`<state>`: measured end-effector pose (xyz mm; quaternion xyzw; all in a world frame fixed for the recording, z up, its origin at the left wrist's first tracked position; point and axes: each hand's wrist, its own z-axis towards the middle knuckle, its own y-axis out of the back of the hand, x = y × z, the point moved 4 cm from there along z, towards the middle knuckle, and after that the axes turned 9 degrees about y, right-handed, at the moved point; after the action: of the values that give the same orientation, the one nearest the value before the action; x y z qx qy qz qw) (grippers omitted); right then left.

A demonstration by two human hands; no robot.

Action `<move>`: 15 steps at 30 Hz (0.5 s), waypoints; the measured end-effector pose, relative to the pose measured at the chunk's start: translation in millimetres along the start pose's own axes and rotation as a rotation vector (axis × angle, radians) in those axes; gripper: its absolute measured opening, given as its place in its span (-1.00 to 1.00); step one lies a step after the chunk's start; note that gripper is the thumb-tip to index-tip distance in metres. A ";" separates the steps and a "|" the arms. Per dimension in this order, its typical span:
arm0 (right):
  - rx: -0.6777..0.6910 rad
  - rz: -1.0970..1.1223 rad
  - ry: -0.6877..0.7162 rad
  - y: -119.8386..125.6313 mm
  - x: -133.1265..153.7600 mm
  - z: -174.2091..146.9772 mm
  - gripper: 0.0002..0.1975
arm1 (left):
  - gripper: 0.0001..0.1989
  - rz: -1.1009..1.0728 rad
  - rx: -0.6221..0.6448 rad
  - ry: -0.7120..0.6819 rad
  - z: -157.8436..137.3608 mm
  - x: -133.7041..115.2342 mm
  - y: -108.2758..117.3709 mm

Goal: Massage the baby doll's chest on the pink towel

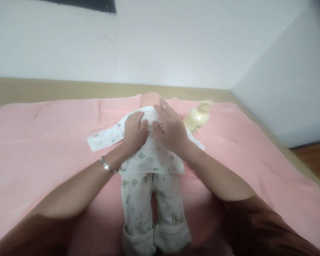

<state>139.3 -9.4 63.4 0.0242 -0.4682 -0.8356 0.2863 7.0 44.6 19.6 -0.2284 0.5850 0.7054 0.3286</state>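
A doll (153, 156) lies on a pink blanket in a white top and white trousers (137, 199), both printed with small green figures. Only part of its round, bare head (149, 98) shows at the far end. My left hand (134, 131) rests flat on the left of the doll's upper body, fingers extended. On the other side, my right hand (173, 128) lies over the chest and shoulder with its fingers stretched out. The left sleeve (105, 138) spreads sideways; my right hand and forearm hide much of the other sleeve. Neither hand grips anything visible.
A pale yellow pump bottle (197, 117) leans to the right, close beyond my right hand. The pink blanket (48, 149) covers a tan surface (69, 86) that meets a white wall (162, 46) behind. A wooden floor (314, 154) shows at the right.
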 end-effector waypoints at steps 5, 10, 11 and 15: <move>0.143 -0.007 -0.043 -17.7 0.5 -4.5 -0.54 | -0.49 -0.002 -0.014 -0.011 0.1 -0.2 0.6; -0.036 -0.002 -0.051 12.8 14.4 -4.4 -0.50 | -0.48 -0.015 -0.006 0.011 -1.7 -1.4 1.8; -0.069 -0.016 -0.060 16.7 16.2 -4.6 -0.48 | -0.48 -0.017 -0.006 0.017 -1.8 -1.2 1.8; 0.030 -0.030 -0.127 2.3 14.2 -6.6 -0.47 | -0.50 -0.041 -0.020 0.013 -0.9 0.6 1.0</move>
<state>130.6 -22.5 64.7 -0.0176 -0.4973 -0.8326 0.2430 5.8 43.7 19.7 -0.2482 0.5755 0.7028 0.3366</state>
